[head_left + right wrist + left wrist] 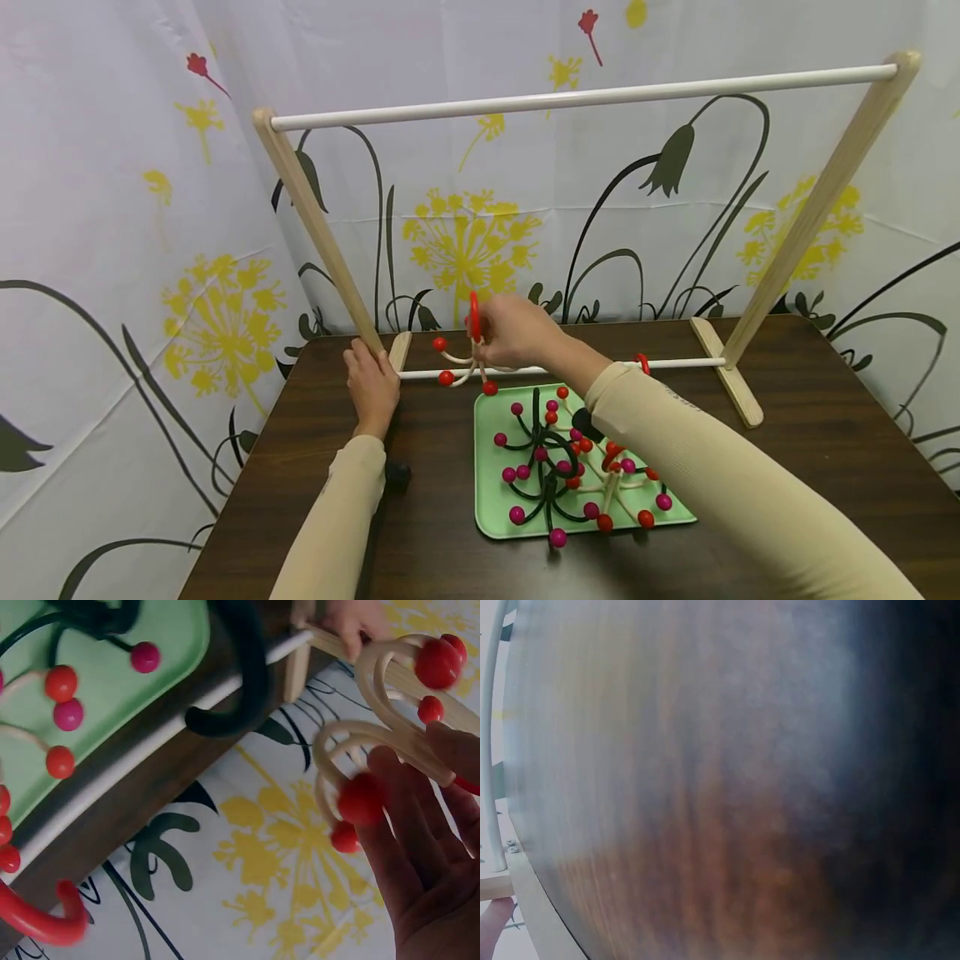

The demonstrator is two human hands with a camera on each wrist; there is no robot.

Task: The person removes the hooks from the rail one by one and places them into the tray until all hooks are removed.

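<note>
My right hand (517, 333) pinches a small hook piece with curved cream arms (468, 364), red balls on the arm tips and a red hook (474, 317) on top. It is held in the air behind the green tray (486, 521); the right wrist view shows its cream arms (382, 739) beside my fingers. My left hand (372, 390) grips the foot of the rack's left wooden post (322, 237). In the left wrist view, blurred brown tabletop (705, 877) fills most of the picture.
On the tray lie several similar pieces: black ones (550, 483) with magenta balls and cream ones (613, 482) with red balls. A white top rod (585, 100) and a low rod (442, 374) join the rack's posts. The right post (817, 217) stands on a wooden foot. A patterned curtain hangs behind.
</note>
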